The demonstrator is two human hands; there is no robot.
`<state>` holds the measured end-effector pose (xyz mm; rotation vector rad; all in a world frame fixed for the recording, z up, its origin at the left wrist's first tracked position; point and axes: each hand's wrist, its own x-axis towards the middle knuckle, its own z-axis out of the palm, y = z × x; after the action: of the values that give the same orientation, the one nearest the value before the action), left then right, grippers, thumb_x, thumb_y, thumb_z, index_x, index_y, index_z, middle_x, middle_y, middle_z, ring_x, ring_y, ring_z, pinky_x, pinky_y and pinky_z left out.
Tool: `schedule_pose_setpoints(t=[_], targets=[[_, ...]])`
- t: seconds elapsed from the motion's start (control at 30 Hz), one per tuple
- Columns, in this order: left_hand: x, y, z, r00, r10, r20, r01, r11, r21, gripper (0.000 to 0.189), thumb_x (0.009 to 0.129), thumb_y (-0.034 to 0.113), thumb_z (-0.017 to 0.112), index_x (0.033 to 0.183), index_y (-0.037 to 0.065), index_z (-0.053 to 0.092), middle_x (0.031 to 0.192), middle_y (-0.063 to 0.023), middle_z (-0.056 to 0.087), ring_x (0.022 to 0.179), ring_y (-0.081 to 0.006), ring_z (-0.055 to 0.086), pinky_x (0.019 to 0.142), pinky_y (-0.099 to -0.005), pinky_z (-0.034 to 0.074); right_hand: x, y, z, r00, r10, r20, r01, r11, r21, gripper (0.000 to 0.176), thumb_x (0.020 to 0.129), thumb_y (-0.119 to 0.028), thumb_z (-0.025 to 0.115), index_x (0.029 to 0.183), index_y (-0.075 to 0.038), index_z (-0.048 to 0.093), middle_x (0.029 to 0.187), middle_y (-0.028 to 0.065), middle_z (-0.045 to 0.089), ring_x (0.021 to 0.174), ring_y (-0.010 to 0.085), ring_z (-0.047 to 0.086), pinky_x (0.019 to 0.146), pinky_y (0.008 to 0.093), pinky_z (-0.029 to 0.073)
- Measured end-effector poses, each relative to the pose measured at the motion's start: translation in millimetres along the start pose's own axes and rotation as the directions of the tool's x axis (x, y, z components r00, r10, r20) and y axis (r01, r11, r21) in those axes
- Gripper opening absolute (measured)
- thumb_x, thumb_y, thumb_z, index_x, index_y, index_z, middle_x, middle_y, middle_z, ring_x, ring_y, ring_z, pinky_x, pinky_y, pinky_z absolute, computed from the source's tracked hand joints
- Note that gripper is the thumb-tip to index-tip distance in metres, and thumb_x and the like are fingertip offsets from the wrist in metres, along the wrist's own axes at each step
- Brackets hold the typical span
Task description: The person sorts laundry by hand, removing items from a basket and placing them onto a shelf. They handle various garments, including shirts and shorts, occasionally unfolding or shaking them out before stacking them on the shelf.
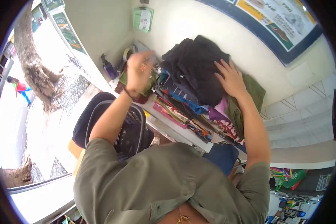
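A heap of black clothing (pixel 196 63) lies on top of a stack of folded, many-coloured clothes (pixel 183 115) against the wall. My right hand (pixel 229 76) rests on the right side of the black clothing, fingers spread. Dark green cloth (pixel 254 89) hangs beside that wrist. Off to the left of the heap, my left hand (pixel 138 72) is raised over a green cloth item (pixel 149 84). Motion blurs its fingers, and small shiny bits show by them that I cannot make out.
A black plastic basket (pixel 140 125) stands below my left forearm. A dark purple bottle (pixel 109 69) and a roll of tape (pixel 126 54) are in the back left corner. A framed poster (pixel 283 22) hangs on the wall, and an opening to the street with a tree trunk (pixel 30 56) lies left.
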<state>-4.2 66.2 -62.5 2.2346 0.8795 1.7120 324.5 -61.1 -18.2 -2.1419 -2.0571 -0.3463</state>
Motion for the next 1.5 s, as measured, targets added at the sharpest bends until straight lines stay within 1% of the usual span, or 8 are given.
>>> schedule_pose_setpoints(t=[0.13, 0.3, 0.4, 0.63, 0.77, 1.03, 1.17, 1.5], targets=[[-46.7, -159.0, 6.3, 0.852, -0.413, 0.321, 0.316, 0.895, 0.314, 0.035, 0.079, 0.016, 0.064, 0.114, 0.012, 0.066, 0.109, -0.0144, 0.067, 0.102, -0.0338, 0.062, 0.088, -0.0413, 0.049, 3.0, -0.9, -2.0, 0.999, 0.051, 0.001, -0.051, 0.997, 0.063, 0.046, 0.094, -0.043, 0.053, 0.137, -0.025, 0.054, 0.148, 0.0073, 0.045, 0.139, 0.0358, 0.034, 0.112, 0.0524, 0.027], [-97.5, -168.4, -11.0, 0.658, -0.013, 0.753, -0.321, 0.9, 0.295, 0.04, 0.076, 0.011, 0.062, 0.116, 0.02, 0.066, 0.131, -0.0124, 0.057, 0.127, -0.0344, 0.045, 0.104, -0.0432, 0.04, 4.3, -0.3, -0.8, 0.998, 0.057, -0.007, -0.056, 0.994, 0.09, 0.046, 0.093, -0.043, 0.055, 0.136, -0.025, 0.055, 0.147, 0.0061, 0.046, 0.139, 0.0347, 0.035, 0.111, 0.0524, 0.029], [-105.1, -189.0, -3.4, 0.606, 0.035, 0.794, -0.4, 0.877, 0.266, 0.043, 0.078, 0.008, 0.06, 0.12, 0.019, 0.064, 0.132, -0.0145, 0.055, 0.124, -0.0332, 0.05, 0.101, -0.0422, 0.043, 4.4, -0.1, 0.6, 0.998, 0.058, -0.015, -0.056, 0.994, 0.097, 0.045, 0.093, -0.042, 0.056, 0.135, -0.025, 0.056, 0.147, 0.0061, 0.046, 0.139, 0.0349, 0.036, 0.11, 0.0527, 0.029], [-63.5, -195.6, 4.4, 0.539, -0.491, 0.684, 0.354, 0.869, 0.345, 0.042, 0.084, 0.007, 0.052, 0.125, 0.009, 0.059, 0.109, -0.0238, 0.065, 0.105, -0.0389, 0.062, 0.092, -0.0441, 0.05, 4.8, 1.8, 2.8, 0.998, 0.051, -0.027, -0.048, 0.994, 0.102, 0.045, 0.093, -0.041, 0.056, 0.135, -0.026, 0.056, 0.146, 0.0062, 0.047, 0.138, 0.0354, 0.037, 0.11, 0.0534, 0.03], [-68.1, -190.6, 4.7, 0.411, -0.266, 0.872, -0.054, 0.948, 0.315, 0.054, 0.074, 0.015, 0.062, 0.128, 0.014, 0.058, 0.121, -0.0208, 0.062, 0.117, -0.0347, 0.058, 0.096, -0.0441, 0.048, 3.9, 0.3, 0.9, 0.998, 0.055, -0.031, -0.051, 0.994, 0.095, 0.044, 0.093, -0.041, 0.056, 0.135, -0.026, 0.056, 0.147, 0.006, 0.047, 0.138, 0.0356, 0.037, 0.109, 0.0533, 0.031], [-119.8, -176.7, 23.7, 0.516, -0.102, 0.851, -0.444, 0.817, 0.367, 0.054, 0.077, 0.02, 0.064, 0.131, 0.026, 0.058, 0.139, -0.0098, 0.054, 0.132, -0.0285, 0.045, 0.105, -0.0473, 0.04, 3.7, 0.1, 3.8, 0.997, 0.062, -0.041, -0.058, 0.994, 0.087, 0.044, 0.093, -0.04, 0.057, 0.134, -0.026, 0.056, 0.146, 0.0063, 0.047, 0.137, 0.0369, 0.038, 0.109, 0.0538, 0.032], [-88.7, -200.3, 30.5, 0.595, -0.538, 0.597, 0.354, 0.842, 0.406, 0.039, 0.085, 0.02, 0.058, 0.123, 0.013, 0.062, 0.114, -0.0175, 0.067, 0.107, -0.0337, 0.063, 0.091, -0.0441, 0.05, 3.9, -3.5, 0.4, 0.997, 0.074, -0.034, -0.071, 0.994, 0.084, 0.043, 0.093, -0.04, 0.057, 0.134, -0.026, 0.056, 0.146, 0.0064, 0.047, 0.137, 0.0372, 0.038, 0.109, 0.0535, 0.033], [116.7, -102.8, -92.9, 0.74, -0.243, 0.627, 0.249, 0.965, 0.079, 0.037, 0.089, 0.01, 0.057, 0.125, 0.0, 0.057, 0.11, -0.0144, 0.068, 0.098, -0.0202, 0.063, 0.089, -0.0337, 0.05, 32.3, -39.6, -58.2, 0.981, -0.072, -0.179, 0.099, 0.984, 0.148, 0.086, 0.074, -0.058, 0.073, 0.143, -0.016, 0.043, 0.147, 0.0208, 0.041, 0.138, 0.0391, 0.036, 0.11, 0.0562, 0.029]])
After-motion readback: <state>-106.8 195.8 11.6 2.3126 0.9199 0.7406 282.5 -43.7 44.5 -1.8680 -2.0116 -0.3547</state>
